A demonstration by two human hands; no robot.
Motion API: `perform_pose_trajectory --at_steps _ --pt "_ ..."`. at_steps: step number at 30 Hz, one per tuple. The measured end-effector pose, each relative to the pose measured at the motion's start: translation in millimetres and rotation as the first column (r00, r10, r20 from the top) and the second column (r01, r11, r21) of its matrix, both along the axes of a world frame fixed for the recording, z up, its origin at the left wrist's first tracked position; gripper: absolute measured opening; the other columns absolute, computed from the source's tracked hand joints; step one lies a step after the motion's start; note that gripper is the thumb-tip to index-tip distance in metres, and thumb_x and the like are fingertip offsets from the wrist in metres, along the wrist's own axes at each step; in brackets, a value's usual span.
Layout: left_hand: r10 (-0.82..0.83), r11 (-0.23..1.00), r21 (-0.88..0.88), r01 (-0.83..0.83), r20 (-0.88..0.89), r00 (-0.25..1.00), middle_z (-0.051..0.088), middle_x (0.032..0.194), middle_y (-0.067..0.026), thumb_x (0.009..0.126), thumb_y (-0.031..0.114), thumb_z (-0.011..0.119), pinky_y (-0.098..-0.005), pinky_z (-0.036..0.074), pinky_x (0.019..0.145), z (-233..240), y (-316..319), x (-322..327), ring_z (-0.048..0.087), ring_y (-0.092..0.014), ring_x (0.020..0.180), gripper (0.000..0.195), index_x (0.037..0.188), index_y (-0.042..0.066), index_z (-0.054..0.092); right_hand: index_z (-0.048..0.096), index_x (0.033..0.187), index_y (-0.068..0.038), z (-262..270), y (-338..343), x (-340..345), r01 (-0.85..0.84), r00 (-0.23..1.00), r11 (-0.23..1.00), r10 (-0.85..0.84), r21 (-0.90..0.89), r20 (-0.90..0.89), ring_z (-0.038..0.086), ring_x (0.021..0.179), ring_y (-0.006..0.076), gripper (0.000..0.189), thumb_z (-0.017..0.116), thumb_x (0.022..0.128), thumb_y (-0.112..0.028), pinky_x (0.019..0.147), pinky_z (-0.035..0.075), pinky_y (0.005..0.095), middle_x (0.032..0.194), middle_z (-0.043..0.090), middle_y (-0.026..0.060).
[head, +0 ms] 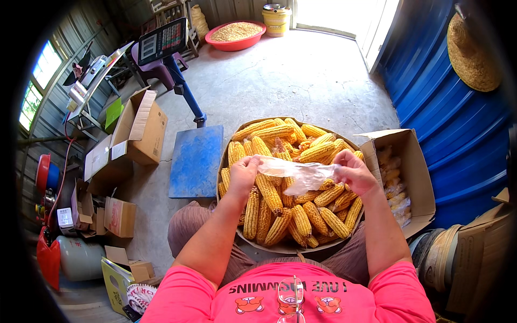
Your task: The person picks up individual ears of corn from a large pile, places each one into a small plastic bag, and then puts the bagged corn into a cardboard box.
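Note:
A thin clear plastic bag [303,173] is stretched sideways between both hands, above a round container heaped with dried yellow corn cobs [266,194]. My left hand [244,171] pinches the bag's left end. At its right end my right hand [355,171] grips the film between thumb and fingers. The bag hangs lower near the right hand and looks flat, with cobs showing around it. The container's rim [299,251] lies between my knees. To the right, an open cardboard box [418,194] holds cobs, some in clear plastic.
A floor scale's blue platform [196,161] lies left of the corn, its display [162,40] on a post behind. Cardboard boxes [147,127] and a gas cylinder [78,258] stand farther left. A red basin of kernels [235,34] and a yellow bucket [276,22] are at the back.

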State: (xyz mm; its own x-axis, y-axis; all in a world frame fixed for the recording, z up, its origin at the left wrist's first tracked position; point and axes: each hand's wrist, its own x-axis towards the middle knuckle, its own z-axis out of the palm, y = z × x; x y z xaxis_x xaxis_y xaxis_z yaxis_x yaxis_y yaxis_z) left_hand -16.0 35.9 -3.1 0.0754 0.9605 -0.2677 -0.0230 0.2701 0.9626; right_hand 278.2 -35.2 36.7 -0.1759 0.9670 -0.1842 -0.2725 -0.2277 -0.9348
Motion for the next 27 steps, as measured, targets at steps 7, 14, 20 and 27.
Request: perform_pose_trajectory --at_steps 7,14,20,27 --pt "0.178 0.956 -0.293 -0.007 0.564 0.806 0.05 0.063 -0.0008 0.091 0.014 0.049 -0.0214 0.046 0.045 8.1 1.4 -6.3 0.043 -0.007 0.046 0.011 0.088 0.005 0.055 0.069 0.087 -0.016 -5.8 -14.9 -24.8 -0.417 0.163 0.907 0.01 0.06 0.987 0.054 0.092 0.0156 0.025 0.052 0.074 -0.002 0.083 0.039 0.0373 0.087 0.058 0.0018" --pt "-0.013 0.933 -0.282 0.223 0.593 0.805 0.053 0.071 -0.0035 0.091 0.016 0.048 -0.0187 0.044 0.039 10.8 -3.6 -2.2 0.048 -0.008 0.048 0.015 0.095 0.004 0.056 0.063 0.108 -0.017 -13.2 -18.8 -36.6 -0.298 -0.12 0.944 0.112 -0.143 0.986 0.056 0.096 0.0248 0.037 0.048 0.076 -0.005 0.084 0.041 0.0375 0.093 0.061 0.0072" --pt "-0.136 0.924 -0.26 0.28 0.46 0.877 0.052 0.077 -0.0042 0.093 0.023 0.047 -0.0181 0.037 0.038 16.3 -38.8 34.5 0.042 -0.007 0.047 0.026 0.108 0.004 0.055 0.062 0.079 -0.005 -21.9 -13.6 -50.6 -0.215 0.505 0.801 -0.399 0.559 0.766 0.06 0.073 0.0252 0.008 0.056 0.075 0.0 0.064 0.05 0.0324 0.079 0.061 0.0116" --pt "-0.342 0.688 -0.275 0.672 0.693 0.634 0.037 0.055 0.0026 0.093 0.028 0.045 -0.0207 0.028 0.038 11.0 -79.8 46.8 0.032 -0.007 0.042 0.032 0.115 0.005 0.052 0.055 0.114 -0.014 -75.1 -20.9 -89.4 -0.666 0.076 0.681 0.466 -0.303 0.881 0.045 0.114 0.0294 0.062 0.052 0.072 -0.059 0.097 0.034 0.0401 0.124 0.048 0.0139"
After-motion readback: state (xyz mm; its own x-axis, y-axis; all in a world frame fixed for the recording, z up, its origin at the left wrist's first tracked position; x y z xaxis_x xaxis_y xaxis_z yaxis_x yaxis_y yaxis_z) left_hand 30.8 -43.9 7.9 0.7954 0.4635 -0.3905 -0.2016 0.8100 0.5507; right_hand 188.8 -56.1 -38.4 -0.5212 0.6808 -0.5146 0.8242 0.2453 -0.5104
